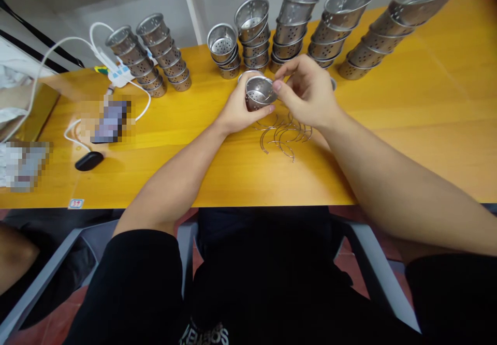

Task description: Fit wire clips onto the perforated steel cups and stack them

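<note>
We held the small perforated steel cup (259, 92) in our left hand (237, 111), fingers wrapped round its wall in a closed grip and its open mouth tilted toward us, lifted just above the yellow wooden table (233, 174), so that the rim faced the other hand. Our right hand (306, 91) met it at the rim, thumb and forefinger pinched together; they seemed to pinch a thin wire piece, though the view was too small to be sure. Directly beneath lay a loose heap of curved thin wire handles (285, 135), kept close for easy reach. Leaning stacks of nested perforated steel cups (289, 32) lined the far edge, out of the working area. Well to the left sat a white power strip (118, 73) and a black oval case (89, 161).
</note>
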The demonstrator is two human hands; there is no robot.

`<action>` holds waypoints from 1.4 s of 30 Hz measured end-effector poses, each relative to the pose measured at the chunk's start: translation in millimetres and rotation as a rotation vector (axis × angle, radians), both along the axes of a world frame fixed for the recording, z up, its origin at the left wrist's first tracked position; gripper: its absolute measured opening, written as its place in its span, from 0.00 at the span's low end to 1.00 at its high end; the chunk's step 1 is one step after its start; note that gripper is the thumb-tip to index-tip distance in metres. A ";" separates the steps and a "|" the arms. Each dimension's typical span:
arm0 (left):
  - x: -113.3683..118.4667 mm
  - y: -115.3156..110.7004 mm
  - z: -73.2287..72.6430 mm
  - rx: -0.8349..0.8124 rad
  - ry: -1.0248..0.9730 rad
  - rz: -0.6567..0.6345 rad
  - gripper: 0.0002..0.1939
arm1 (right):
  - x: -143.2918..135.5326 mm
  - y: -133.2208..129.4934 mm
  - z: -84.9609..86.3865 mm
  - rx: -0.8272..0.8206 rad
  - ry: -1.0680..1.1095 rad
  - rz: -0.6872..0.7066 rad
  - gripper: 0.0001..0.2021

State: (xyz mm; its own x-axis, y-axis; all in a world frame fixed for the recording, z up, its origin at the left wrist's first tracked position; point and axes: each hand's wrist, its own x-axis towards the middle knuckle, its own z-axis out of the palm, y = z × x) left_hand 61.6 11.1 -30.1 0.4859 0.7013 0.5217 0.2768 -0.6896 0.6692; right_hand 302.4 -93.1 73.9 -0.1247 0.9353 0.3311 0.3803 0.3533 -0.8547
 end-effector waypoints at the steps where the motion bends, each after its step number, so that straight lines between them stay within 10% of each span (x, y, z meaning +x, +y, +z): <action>1: 0.0 1.0 -0.7 0.001 -0.010 0.016 0.60 | 1.8 -0.5 0.4 0.019 -0.039 -0.015 0.34; 28: -7.7 8.9 -7.0 0.102 -0.008 -0.019 0.64 | 9.6 7.9 -2.4 0.167 -0.267 0.124 0.13; 42: -7.4 3.7 -6.2 0.129 -0.030 -0.044 0.55 | 7.1 8.4 -12.8 0.144 -0.408 0.232 0.27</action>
State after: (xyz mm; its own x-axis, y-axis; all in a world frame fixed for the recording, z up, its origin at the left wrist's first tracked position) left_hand 54.2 14.8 -36.4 0.4972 0.6057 0.6212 0.2256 -0.7816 0.5815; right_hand 309.5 -84.7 61.2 -0.4708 0.8158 0.3360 0.5713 0.5721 -0.5885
